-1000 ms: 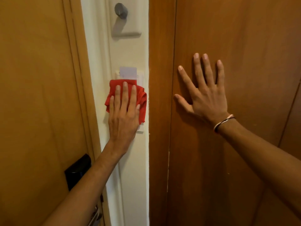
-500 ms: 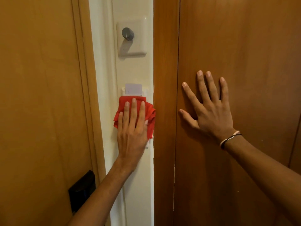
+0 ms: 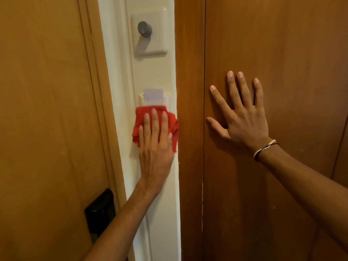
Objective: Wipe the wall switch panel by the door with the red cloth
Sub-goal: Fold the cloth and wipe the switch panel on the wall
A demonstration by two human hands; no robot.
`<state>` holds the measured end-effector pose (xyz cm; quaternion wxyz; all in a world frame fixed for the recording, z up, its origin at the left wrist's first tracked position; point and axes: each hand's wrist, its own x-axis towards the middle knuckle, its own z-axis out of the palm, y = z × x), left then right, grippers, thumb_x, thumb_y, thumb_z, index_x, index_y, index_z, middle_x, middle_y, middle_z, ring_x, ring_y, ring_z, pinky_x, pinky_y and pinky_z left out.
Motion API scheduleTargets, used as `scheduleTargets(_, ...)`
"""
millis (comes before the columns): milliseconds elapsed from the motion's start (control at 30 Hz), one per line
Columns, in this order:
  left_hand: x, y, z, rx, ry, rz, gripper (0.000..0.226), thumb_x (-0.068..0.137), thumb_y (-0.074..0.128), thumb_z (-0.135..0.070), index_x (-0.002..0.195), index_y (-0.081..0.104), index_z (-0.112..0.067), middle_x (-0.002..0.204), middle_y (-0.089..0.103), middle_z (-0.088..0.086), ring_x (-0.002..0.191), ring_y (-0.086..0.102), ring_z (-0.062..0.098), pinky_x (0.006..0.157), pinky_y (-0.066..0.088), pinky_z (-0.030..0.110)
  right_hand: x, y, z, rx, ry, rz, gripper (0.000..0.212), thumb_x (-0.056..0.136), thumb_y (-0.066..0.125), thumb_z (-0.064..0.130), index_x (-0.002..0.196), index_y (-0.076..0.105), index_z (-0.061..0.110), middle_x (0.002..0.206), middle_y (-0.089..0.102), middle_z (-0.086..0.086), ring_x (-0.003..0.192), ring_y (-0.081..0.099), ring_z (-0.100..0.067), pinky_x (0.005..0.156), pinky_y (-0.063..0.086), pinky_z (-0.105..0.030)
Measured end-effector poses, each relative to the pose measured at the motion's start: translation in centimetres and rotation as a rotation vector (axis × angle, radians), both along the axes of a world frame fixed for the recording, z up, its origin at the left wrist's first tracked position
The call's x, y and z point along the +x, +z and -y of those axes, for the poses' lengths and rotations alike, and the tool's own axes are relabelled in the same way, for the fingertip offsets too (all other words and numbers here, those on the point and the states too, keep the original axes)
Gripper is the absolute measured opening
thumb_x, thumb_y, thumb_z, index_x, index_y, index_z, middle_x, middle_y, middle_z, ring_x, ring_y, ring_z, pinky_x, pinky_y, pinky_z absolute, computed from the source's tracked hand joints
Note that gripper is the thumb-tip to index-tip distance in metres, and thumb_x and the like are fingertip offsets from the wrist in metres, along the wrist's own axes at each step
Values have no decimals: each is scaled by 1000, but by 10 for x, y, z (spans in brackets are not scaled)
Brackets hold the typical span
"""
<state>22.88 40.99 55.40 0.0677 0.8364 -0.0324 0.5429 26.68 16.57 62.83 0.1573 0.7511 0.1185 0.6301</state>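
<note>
My left hand [image 3: 156,146] lies flat on the red cloth [image 3: 138,123] and presses it against the white wall switch panel [image 3: 168,100] on the narrow cream wall strip. The cloth and hand hide most of the panel; only its top edge shows, with a pale key card [image 3: 153,94] sticking up from its slot. My right hand [image 3: 243,117] rests flat with fingers spread on the dark wooden panel to the right, holding nothing.
A second white plate with a grey round knob [image 3: 144,28] sits higher on the wall strip. The lighter wooden door [image 3: 47,110] fills the left, with a black lock plate [image 3: 100,210] low down. Dark wood panelling [image 3: 282,44] covers the right.
The view has tilted upward, so everything sits lower in frame and the knob plate shows fully. My left hand with the cloth has slid slightly down the panel. My right hand stays planted.
</note>
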Motion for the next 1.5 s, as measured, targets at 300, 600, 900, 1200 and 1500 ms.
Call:
scheduleTargets(300, -4, -9, 0, 25, -19, -34, 59, 104, 20, -40, 153, 24, -8, 160, 27, 21, 150, 20, 41, 117, 30, 62, 3, -1, 1, -4, 4, 34, 86, 99, 28, 76, 169, 16, 27, 175, 18, -21, 162, 18, -42, 128, 19, -66)
scheduleTargets(600, -1, -1, -2, 55, -2, 50, 56, 102, 41, -32, 151, 33, -6, 157, 35, 21, 148, 26, 40, 117, 31, 60, 7, -2, 2, -11, 18, 59, 86, 99, 28, 76, 169, 16, 27, 175, 17, -21, 163, 18, -41, 129, 18, -65)
scheduleTargets(900, 3, 22, -13, 25, -25, 131, 53, 103, 36, -34, 148, 40, -7, 154, 43, 19, 145, 34, 38, 117, 32, 59, 5, -1, 1, -12, 16, 60, 86, 99, 28, 76, 168, 19, 26, 175, 19, -21, 162, 19, -42, 129, 19, -64)
scheduleTargets(1200, 3, 25, -23, 143, 10, 123, 53, 104, 30, -35, 146, 44, -5, 150, 47, 19, 142, 39, 40, 113, 37, 61, 5, -1, 1, -13, 10, 56, 86, 99, 28, 76, 168, 19, 26, 175, 18, -20, 162, 18, -42, 129, 18, -64)
scheduleTargets(1500, 12, 21, 0, 25, 5, 204, 49, 103, 36, -32, 145, 46, -8, 149, 50, 17, 142, 41, 37, 115, 36, 58, 3, -1, 1, -10, 12, 47, 86, 99, 31, 75, 168, 22, 25, 175, 19, -21, 162, 19, -42, 128, 21, -64)
